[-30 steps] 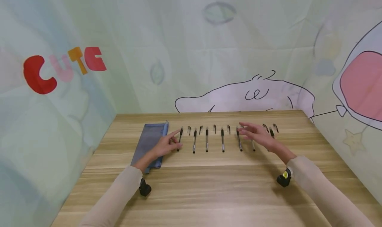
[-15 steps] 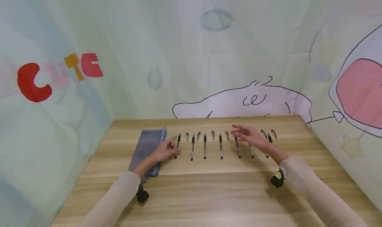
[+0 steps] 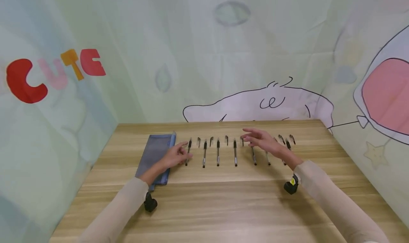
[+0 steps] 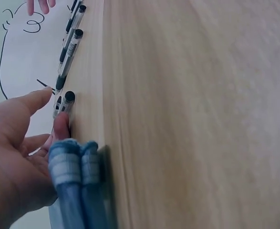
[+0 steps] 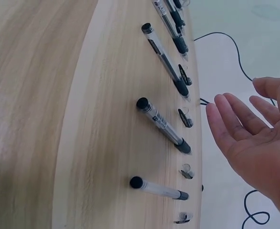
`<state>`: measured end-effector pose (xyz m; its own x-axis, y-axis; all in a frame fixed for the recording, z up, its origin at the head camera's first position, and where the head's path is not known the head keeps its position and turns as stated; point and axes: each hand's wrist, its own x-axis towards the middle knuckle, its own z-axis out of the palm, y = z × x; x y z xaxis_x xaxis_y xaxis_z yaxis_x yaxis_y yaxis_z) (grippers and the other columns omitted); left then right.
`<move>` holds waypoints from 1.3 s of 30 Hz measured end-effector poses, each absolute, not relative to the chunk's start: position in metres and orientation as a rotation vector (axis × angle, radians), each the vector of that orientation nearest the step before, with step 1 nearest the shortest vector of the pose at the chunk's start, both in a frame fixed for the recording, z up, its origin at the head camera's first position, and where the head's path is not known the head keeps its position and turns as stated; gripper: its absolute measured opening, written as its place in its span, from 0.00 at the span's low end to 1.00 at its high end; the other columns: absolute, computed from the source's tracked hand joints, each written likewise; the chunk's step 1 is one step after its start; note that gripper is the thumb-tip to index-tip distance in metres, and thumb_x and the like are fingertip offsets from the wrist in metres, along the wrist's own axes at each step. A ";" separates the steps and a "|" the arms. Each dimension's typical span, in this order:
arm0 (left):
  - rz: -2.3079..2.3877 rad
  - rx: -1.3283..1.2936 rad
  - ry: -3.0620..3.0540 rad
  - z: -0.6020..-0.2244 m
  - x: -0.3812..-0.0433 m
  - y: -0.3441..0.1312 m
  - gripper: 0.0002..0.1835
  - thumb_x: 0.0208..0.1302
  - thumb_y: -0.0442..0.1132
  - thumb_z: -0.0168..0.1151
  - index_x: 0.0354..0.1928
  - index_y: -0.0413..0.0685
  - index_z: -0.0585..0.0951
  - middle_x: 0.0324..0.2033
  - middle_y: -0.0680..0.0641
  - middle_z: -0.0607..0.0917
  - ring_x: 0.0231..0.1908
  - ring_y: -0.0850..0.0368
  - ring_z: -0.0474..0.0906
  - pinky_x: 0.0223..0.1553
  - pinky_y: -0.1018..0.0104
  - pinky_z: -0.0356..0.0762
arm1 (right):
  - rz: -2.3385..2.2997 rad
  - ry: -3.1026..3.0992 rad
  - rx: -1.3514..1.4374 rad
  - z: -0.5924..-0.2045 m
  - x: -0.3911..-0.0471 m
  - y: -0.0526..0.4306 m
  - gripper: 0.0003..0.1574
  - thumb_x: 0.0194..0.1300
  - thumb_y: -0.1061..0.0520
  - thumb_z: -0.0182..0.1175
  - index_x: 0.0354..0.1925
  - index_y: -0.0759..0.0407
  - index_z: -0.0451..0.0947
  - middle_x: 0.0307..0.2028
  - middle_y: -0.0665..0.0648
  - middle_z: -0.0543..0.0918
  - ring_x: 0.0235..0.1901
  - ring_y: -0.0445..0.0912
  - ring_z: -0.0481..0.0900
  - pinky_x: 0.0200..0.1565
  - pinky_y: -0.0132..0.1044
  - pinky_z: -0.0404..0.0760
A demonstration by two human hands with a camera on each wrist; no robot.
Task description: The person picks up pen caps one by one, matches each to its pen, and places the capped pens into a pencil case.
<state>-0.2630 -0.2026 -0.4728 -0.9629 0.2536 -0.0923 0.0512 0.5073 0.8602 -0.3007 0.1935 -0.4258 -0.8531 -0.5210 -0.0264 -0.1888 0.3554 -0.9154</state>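
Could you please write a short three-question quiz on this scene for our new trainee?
1. Multiple choice: in the head view, what lies on the table just left of the row of pens?
A) a mug
B) a blue pouch
C) a notebook
2. Short answer: do the visible caps sit on the pens or lie apart from them?
3. True or false: the right hand is gripping a pen.

Key:
1. B, the blue pouch.
2. Apart from them, on the table.
3. False; the right hand holds nothing.
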 end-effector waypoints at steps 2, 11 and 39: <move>1.432 0.234 2.556 -0.472 -0.265 -0.201 0.39 0.70 0.41 0.66 0.76 0.34 0.61 0.33 0.48 0.79 0.26 0.61 0.74 0.31 0.68 0.75 | -1.504 2.311 -0.633 -0.426 -0.303 0.191 0.35 0.81 0.56 0.51 0.77 0.65 0.55 0.70 0.73 0.71 0.68 0.66 0.72 0.66 0.59 0.76; 1.377 0.122 2.666 -0.477 -0.270 -0.196 0.32 0.66 0.43 0.70 0.68 0.38 0.72 0.30 0.48 0.81 0.22 0.60 0.76 0.28 0.69 0.75 | -1.506 2.284 -0.667 -0.429 -0.312 0.172 0.36 0.80 0.54 0.53 0.77 0.64 0.57 0.69 0.70 0.73 0.67 0.64 0.74 0.66 0.56 0.78; 1.691 -0.257 2.557 -0.457 -0.251 -0.188 0.13 0.66 0.32 0.63 0.50 0.31 0.80 0.30 0.39 0.88 0.20 0.62 0.81 0.22 0.69 0.85 | -1.487 2.225 -0.628 -0.425 -0.326 0.095 0.30 0.81 0.57 0.49 0.74 0.67 0.62 0.64 0.70 0.77 0.63 0.60 0.78 0.61 0.49 0.83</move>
